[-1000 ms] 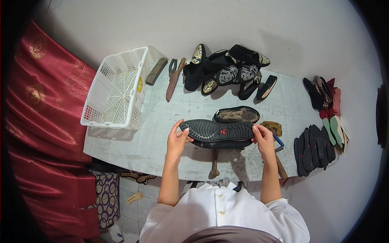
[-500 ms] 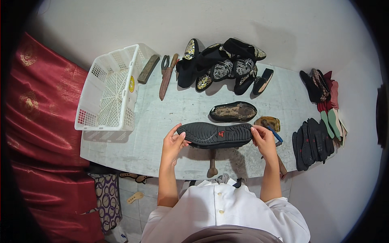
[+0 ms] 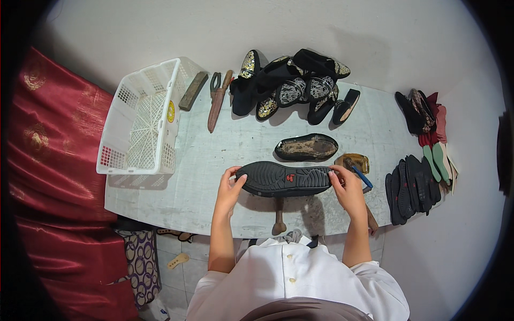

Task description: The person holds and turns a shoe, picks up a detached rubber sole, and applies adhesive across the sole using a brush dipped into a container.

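Observation:
Between my two hands is a black rubber shoe sole [image 3: 267, 177], held lengthwise with its ribbed tread facing up and a small red mark in its middle. My left hand [image 3: 228, 193] pinches its left end, the thumb on top. At the other end, my right hand [image 3: 349, 193] grips it with the thumb and fingers closed. Just beyond the sole lies a black shoe upper [image 3: 306, 148], its worn tan underside turned up. A yellowish glue container [image 3: 357, 161] with a blue-handled tool [image 3: 362, 177] lies near my right hand. Under the sole, a wooden handle [image 3: 279, 222] pokes out toward me.
A white plastic basket [image 3: 170, 139] stands at the left. Beyond lie a dark block [image 3: 194, 91], scissors [image 3: 216, 83], a sheathed knife [image 3: 217, 109] and piled decorated black shoes [image 3: 292, 93]. Stacked black soles [image 3: 409, 187] and green insoles [image 3: 440, 160] line the right edge.
The sole has tilted slightly in my hands, so less shows of its lower layer along the near edge. Both hands keep their hold, and the view has shifted a little.

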### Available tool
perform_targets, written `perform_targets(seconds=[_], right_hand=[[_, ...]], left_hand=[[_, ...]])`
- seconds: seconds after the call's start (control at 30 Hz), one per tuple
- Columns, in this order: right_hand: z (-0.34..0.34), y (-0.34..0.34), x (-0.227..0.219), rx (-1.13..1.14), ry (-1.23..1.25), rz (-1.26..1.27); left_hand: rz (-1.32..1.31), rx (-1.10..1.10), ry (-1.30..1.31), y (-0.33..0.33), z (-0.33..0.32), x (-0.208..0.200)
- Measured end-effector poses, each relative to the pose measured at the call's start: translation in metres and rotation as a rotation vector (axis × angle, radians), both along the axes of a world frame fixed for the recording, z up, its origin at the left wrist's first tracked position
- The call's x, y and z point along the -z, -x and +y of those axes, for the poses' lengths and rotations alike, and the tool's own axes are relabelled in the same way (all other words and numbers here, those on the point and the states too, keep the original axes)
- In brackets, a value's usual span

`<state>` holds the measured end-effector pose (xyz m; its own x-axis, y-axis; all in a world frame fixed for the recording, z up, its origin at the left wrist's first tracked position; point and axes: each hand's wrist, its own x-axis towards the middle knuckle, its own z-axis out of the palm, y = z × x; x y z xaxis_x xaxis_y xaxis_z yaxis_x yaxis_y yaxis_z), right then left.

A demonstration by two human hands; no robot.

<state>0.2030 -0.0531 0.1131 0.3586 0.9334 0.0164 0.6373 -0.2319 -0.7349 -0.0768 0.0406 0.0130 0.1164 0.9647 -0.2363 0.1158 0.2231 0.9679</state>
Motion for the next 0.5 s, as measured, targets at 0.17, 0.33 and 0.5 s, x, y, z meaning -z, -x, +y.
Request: perform_targets(seconds=[0.17,0.33,0.5], right_hand=[[0.0,-0.001,0.031,-0.025,-0.112,0.144],[0.003,0.008,0.019,0.032,0.107,0.516],[0.007,0.003,0.033,-0.14,-0.155,0.488]], left_hand=[[-0.611,-0.005,0.52,-0.018,-0.002,-0.025],[-0.783,-0.034,0.434,-0.023,-0.008,-0.019],[-0.834,-0.034,0.368,-0.022,-0.012,-0.015]])
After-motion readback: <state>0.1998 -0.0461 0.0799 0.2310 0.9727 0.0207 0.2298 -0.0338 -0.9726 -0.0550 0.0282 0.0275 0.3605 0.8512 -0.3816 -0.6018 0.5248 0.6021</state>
